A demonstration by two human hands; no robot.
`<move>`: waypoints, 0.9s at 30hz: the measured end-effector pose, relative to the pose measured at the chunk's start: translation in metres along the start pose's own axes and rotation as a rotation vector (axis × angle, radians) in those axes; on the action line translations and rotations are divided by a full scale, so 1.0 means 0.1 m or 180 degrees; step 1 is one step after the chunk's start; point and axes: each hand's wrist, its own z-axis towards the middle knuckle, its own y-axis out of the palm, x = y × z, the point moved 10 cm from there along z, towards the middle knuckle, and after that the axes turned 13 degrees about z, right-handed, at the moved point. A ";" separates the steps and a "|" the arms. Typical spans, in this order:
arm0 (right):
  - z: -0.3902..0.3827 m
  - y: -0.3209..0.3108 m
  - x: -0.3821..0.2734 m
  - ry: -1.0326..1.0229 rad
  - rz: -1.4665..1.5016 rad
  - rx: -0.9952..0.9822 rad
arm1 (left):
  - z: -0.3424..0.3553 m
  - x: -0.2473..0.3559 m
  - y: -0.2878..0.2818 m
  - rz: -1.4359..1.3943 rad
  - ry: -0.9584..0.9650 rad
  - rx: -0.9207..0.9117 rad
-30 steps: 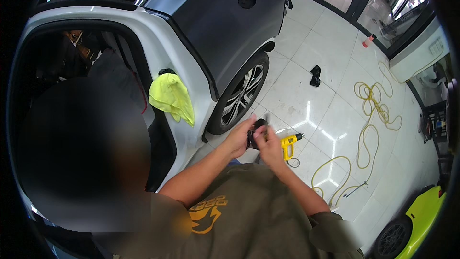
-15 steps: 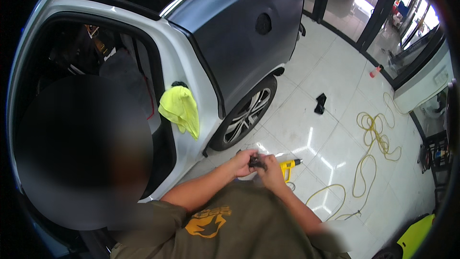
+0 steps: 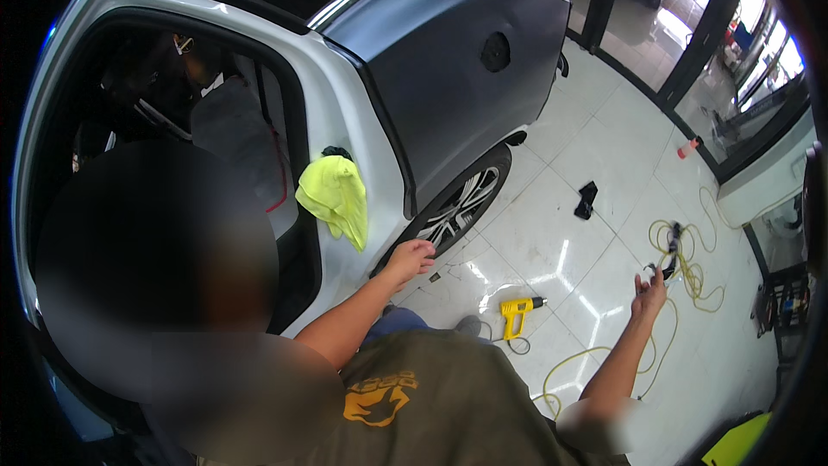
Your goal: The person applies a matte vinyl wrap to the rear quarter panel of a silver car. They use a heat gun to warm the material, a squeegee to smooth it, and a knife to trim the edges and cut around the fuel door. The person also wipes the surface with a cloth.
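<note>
My left hand (image 3: 407, 261) is open, empty, fingers loosely curled, in front of the car's rear wheel (image 3: 466, 207). My right hand (image 3: 649, 292) reaches out over the floor with loosely raised fingers; a blurred black object (image 3: 673, 244) is just beyond its fingertips, contact unclear. A yellow-green cloth (image 3: 332, 203) hangs on the white door-opening edge (image 3: 386, 185) of the car with dark grey rear bodywork (image 3: 448, 69). Below my hands, a yellow heat gun (image 3: 517, 308) lies on the white tiled floor (image 3: 556, 164).
A black item (image 3: 586, 199) and a red-and-clear bottle (image 3: 687, 148) are on the floor. A yellow hose (image 3: 699, 293) lies coiled at right. Glass doors (image 3: 642, 26) stand behind, dark racking (image 3: 780, 293) at right, a bright green car (image 3: 733, 440) lower right.
My hands have separated: the right has swung out to the right with the dark object leaving or at its fingertips; the left has risen slightly toward the wheel and no longer holds it.
</note>
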 end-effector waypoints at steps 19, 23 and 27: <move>-2.44 1.00 2.34 -0.0227 -0.3415 -0.3186 | -0.75 1.92 -1.62 0.0638 0.2677 0.2196; -2.23 1.13 2.07 -0.0444 -0.4381 -0.2983 | -1.53 2.85 -1.68 0.1020 0.3705 0.2870; -1.91 1.08 1.84 -0.0582 -0.4507 -0.2649 | -1.91 3.35 -1.74 0.1615 0.4426 0.3492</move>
